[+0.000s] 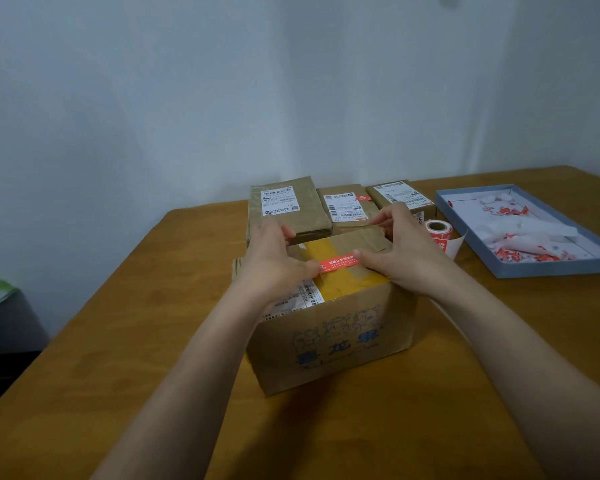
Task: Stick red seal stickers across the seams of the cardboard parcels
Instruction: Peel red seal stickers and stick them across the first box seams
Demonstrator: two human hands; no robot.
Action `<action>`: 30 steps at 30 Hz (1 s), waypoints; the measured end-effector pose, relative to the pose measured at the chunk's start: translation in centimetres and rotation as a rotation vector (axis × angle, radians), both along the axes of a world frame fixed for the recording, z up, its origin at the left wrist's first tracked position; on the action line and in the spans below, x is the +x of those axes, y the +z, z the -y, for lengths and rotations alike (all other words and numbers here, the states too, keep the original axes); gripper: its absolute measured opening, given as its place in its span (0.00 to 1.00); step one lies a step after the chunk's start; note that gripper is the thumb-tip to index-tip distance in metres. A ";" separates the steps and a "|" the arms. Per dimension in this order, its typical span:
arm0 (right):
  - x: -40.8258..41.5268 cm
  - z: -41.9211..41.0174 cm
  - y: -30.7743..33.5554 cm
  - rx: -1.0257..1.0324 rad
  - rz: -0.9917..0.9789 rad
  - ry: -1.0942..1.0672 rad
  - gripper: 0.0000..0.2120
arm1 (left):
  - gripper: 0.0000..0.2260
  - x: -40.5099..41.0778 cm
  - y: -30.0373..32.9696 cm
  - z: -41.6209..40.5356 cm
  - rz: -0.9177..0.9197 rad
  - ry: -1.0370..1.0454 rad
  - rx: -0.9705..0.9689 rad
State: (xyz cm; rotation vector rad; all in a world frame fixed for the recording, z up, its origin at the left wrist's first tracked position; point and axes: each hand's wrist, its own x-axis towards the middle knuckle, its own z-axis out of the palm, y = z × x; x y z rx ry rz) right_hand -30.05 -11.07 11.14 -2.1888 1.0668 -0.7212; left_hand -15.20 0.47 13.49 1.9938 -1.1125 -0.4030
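A red sticker lies flat across the yellow-taped seam on top of the big cardboard box, which stands at the middle of the wooden desk. The left hand rests on the box top at the sticker's nine o'clock end, thumb tip pressing that end down, the grip loose with fingers reaching over the far edge. The right hand sits at the three o'clock end, thumb on the sticker, fingers spread and holding nothing. At twelve o'clock from the box, three smaller parcels with white labels stand in a row near the wall. At two o'clock, just beside the right hand, is a roll of stickers, and beyond it a shallow blue tray holding peeled backing paper.
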 end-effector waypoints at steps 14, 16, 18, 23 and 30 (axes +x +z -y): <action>-0.3 0.0 -0.3 0.317 0.119 0.026 0.25 | 0.29 1.0 -0.3 -0.1 0.404 -0.005 0.362; -0.3 0.0 -0.3 0.340 0.121 0.030 0.23 | 0.27 0.9 -0.2 -0.1 0.420 -0.007 0.341; -0.4 -0.1 -0.3 0.367 0.132 0.034 0.22 | 0.25 0.9 -0.2 -0.1 0.416 -0.002 0.330; -0.3 -0.2 -0.1 0.379 0.152 0.040 0.22 | 0.21 0.8 -0.1 0.1 0.346 0.027 0.290; -0.7 -0.6 0.4 0.281 0.074 0.069 0.20 | 0.19 0.4 -0.5 -0.3 0.380 0.075 0.207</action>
